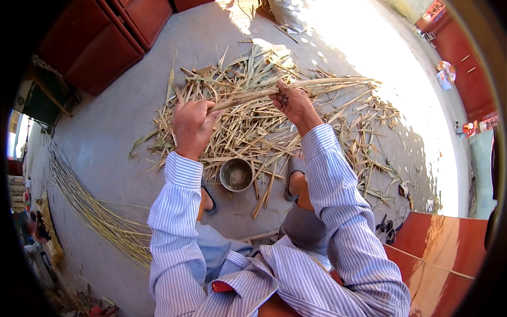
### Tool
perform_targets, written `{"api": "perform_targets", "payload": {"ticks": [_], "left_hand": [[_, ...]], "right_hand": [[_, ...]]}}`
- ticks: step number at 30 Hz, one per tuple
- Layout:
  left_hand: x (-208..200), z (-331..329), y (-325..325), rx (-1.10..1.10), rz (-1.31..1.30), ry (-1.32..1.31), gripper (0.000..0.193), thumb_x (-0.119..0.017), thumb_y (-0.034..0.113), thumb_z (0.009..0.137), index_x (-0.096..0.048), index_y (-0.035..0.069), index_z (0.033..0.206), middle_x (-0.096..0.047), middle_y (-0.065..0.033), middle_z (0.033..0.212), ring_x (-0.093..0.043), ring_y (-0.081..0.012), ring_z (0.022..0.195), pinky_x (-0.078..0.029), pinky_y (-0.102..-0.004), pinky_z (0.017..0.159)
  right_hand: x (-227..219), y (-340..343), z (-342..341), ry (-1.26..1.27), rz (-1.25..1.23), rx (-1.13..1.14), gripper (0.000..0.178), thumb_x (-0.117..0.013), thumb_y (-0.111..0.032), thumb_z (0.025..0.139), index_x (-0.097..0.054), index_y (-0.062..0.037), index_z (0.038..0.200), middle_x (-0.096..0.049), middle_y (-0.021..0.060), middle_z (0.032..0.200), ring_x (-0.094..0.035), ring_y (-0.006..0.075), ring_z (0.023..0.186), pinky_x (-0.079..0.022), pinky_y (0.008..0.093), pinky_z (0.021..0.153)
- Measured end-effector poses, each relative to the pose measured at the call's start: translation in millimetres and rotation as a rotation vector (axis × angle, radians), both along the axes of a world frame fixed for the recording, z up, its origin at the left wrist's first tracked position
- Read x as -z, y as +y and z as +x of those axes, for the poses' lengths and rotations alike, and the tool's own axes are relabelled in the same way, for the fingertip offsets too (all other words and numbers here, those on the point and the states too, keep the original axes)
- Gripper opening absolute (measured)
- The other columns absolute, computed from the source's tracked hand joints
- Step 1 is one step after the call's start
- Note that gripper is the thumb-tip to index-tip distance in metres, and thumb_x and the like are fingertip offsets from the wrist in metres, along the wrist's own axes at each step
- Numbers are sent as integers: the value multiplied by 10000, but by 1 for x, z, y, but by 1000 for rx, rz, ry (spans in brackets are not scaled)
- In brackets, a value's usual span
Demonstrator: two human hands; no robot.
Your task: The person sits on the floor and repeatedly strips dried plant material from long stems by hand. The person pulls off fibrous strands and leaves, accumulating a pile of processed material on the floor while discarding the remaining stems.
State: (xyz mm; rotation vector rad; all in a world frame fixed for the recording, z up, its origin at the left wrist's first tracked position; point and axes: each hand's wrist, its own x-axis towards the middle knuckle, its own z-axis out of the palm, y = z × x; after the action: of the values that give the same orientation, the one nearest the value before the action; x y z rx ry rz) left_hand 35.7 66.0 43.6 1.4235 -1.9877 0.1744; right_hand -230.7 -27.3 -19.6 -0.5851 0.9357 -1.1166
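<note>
A long dry stalk [244, 99], pale brown with leafy husk on it, stretches between my two hands. Near its left end, my left hand [193, 126] is closed around it. My right hand [293, 105] grips it further along, thumb and fingers pinched together, and the stalk seems to run on to the right past that hand. Below both hands lies a wide heap of dry husks and broken stalk pieces [253, 132] on the floor. A round metal bowl [236, 175] stands between my feet at the heap's near edge; what is in it is hard to make out.
Long thin stripped stalks [100, 206] lie in a bundle on the concrete floor [121, 153] to my left. Dark red cabinets [90, 47] stand at far left. A pale sack [289, 15] sits at the back. A glossy red surface [433, 259] is close on my right.
</note>
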Motion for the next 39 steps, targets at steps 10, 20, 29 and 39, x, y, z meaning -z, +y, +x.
{"api": "perform_targets", "payload": {"ticks": [10,20,29,39], "left_hand": [[0,24,-16,-144,4,320,144,-772,157,743,-679,81,823,-656,-51,736,-607,-224,703,-426,-345,725],[-6,26,-49,-334,-217,-356,314,-670,325,855,-658,45,998,-687,-94,929,-608,-283,912,-401,-399,865],[-20,52,-34,-46,357,-56,217,-721,314,794,-659,108,829,-640,-51,686,-580,-258,685,-363,-377,705],[-31,10,-30,40,77,-223,230,-714,218,783,-639,75,947,-642,-68,850,-574,-259,830,-393,-379,767]], "right_hand": [[14,-15,29,2,89,8,225,-645,-258,930,-623,-34,917,-665,50,814,-665,136,697,-565,224,557],[16,-8,63,17,138,-35,233,-649,-283,927,-618,-52,931,-666,49,826,-678,146,744,-551,221,575],[6,-22,37,-132,176,170,170,-580,-222,963,-613,-60,922,-674,66,815,-638,144,680,-538,237,551],[9,-25,12,-201,136,127,183,-589,-241,961,-609,-59,959,-672,74,864,-638,168,757,-575,281,644]]}}
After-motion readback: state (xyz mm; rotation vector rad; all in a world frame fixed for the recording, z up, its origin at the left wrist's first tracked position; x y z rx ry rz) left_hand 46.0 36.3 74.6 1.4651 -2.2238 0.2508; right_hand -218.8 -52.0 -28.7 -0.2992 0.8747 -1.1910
